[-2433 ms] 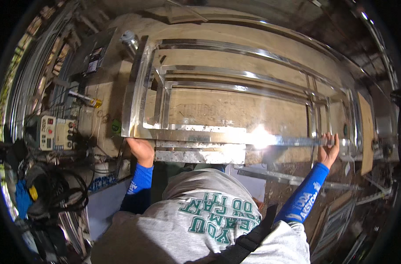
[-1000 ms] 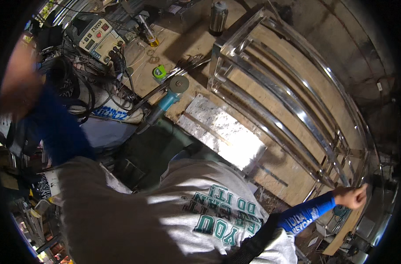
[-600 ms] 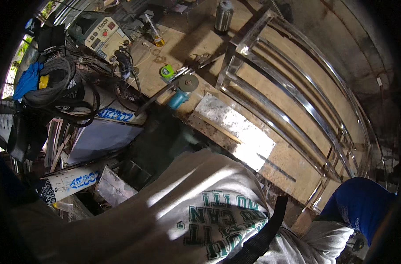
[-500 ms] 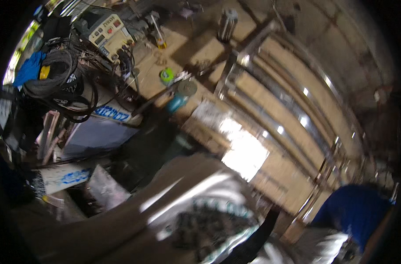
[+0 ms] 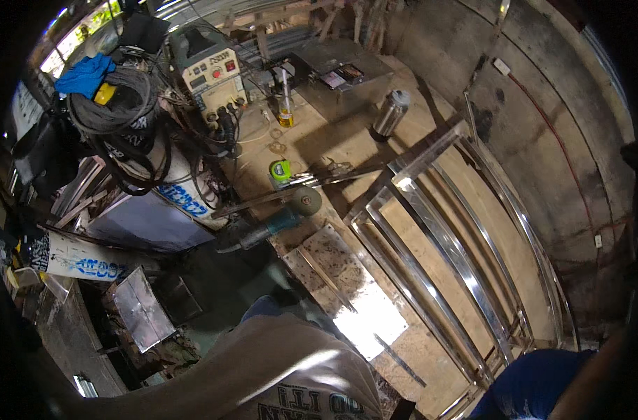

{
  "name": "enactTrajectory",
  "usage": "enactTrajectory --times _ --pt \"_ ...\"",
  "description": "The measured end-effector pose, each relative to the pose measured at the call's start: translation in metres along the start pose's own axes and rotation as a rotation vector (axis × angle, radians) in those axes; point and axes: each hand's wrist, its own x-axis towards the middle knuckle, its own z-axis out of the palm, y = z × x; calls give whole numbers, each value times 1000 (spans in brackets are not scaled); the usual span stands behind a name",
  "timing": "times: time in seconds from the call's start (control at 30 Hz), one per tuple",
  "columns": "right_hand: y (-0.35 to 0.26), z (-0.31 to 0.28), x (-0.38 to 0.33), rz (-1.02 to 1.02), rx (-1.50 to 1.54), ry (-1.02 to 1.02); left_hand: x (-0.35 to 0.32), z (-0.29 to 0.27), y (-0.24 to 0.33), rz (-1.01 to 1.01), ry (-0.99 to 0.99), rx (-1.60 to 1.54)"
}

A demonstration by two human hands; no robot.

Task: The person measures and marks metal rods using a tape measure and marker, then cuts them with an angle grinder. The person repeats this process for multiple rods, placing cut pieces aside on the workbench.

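Neither of my hands shows in the head view; my beige printed shirt (image 5: 291, 364) fills the lower middle. At the lower right is a blue cloth-covered shape (image 5: 536, 381) with a bare arm (image 5: 591, 392) beside it; whose arm it is I cannot tell. A curved frame of shiny metal tubes (image 5: 451, 252) lies over the right of the worktable (image 5: 259, 140). Left of it is a flat metal plate (image 5: 312, 260), glaring in sunlight. Past the plate, a teal angle grinder (image 5: 280, 220) rests near the table edge, disc uppermost. Behind that sits a green tape measure (image 5: 280, 170).
A silver tumbler (image 5: 391, 114), a yellow-based bottle (image 5: 285, 112) and a welding machine (image 5: 210, 77) stand farther back. Coiled cables (image 5: 112, 105) and a blue glove (image 5: 86, 75) hang over a gas cylinder at left. Another white cylinder (image 5: 84, 264) lies lower left. A concrete wall (image 5: 529, 119) bounds the right.
My view has turned and steadied, bringing more of the back table and right wall into sight. The blue cloth-covered shape appears lower in the picture. The table items appear unmoved.
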Motion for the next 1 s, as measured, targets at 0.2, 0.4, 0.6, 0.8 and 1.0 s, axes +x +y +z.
enactTrajectory --times 0.2,0.4,0.6,0.8,1.0 --pt "-29 17 18 17 96 -34 16 -1 -14 17 9 -31" --pt "-177 48 -19 405 758 -320 29 45 33 196 187 -265" --pt "-475 93 -125 140 1269 -1064 -84 109 92 189 156 -792" --pt "-583 20 -219 507 1389 -1024 -222 239 136 765 -1040 -439" --pt "-541 -36 -206 770 1385 -1363 -235 228 143 673 -1964 -289"
